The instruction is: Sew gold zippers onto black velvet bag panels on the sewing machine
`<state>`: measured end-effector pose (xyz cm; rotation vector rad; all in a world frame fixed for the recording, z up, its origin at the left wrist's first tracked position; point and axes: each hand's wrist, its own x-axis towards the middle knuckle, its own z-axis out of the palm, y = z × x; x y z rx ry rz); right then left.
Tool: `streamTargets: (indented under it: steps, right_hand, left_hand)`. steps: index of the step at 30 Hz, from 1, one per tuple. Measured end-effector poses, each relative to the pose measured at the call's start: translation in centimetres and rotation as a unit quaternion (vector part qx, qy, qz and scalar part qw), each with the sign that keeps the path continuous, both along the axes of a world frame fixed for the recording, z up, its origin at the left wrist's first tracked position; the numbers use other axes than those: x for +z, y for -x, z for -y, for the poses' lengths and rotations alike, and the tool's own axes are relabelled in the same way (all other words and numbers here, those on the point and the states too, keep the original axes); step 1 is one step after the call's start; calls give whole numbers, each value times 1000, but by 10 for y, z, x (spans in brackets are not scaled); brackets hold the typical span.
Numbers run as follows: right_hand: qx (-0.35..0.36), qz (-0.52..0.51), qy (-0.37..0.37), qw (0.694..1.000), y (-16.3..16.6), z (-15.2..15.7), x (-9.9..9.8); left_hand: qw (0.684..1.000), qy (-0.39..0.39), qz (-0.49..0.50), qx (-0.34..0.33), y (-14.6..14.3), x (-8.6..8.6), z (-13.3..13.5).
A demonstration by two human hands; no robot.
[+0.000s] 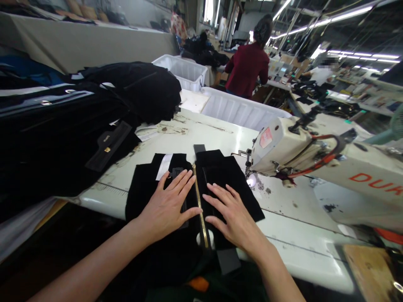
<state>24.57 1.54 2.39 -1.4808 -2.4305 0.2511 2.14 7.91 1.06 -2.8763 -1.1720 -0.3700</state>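
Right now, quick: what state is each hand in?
Left hand: open, fingers spread on the black fabric, thumb at the gold zipper.
Right hand: open, fingers spread on the black fabric across the zipper.

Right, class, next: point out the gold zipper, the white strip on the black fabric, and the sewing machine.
Gold zipper [198,196]: head view, on the teeth near mid-length.
White strip [164,167]: head view, middle of its face.
Sewing machine [355,160]: head view, on its arm's pale casing.

the panels [231,171] are matt cloth, the zip [197,189] shiny metal, the tabletop [220,133] smooth and glossy
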Motion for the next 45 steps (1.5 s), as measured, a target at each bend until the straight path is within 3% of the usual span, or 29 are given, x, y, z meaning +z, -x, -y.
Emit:
streamTargets:
  steps: [4,6,12,17,24,33,38,45]
  right_hand:
    - [-97,-15,-40,994,-10,-1,6]
    - [-107,-45,-29,993,-17,6,8]
    - [-138,-170,-32,975,-30,49,1]
    - [-112,-169,-59,978,-29,74,-7]
    - [-125,-157,-72,977,-23,78,-10]
    - [-106,-93,-88,986,-26,64,-5]
    - [-163,-114,-108,974,-23,64,-1]
    - [-120,-137,-153,971,-10,84,-10]
  left_hand:
    - [999,-14,-25,46,3,8,17]
    - [998,-35,-25,39,8,7,23]
    - [997,-66,-24,-13,16,-16,33]
    - [998,-58,-40,0,14,-21,41]
    - [995,-87,-51,-8,9,-15,43]
    - [996,-81,30,27,13,8,59]
    - [995,-73,0,-62,-1,-7,53]
    - [996,-62,-36,-50,-1,-21,59]
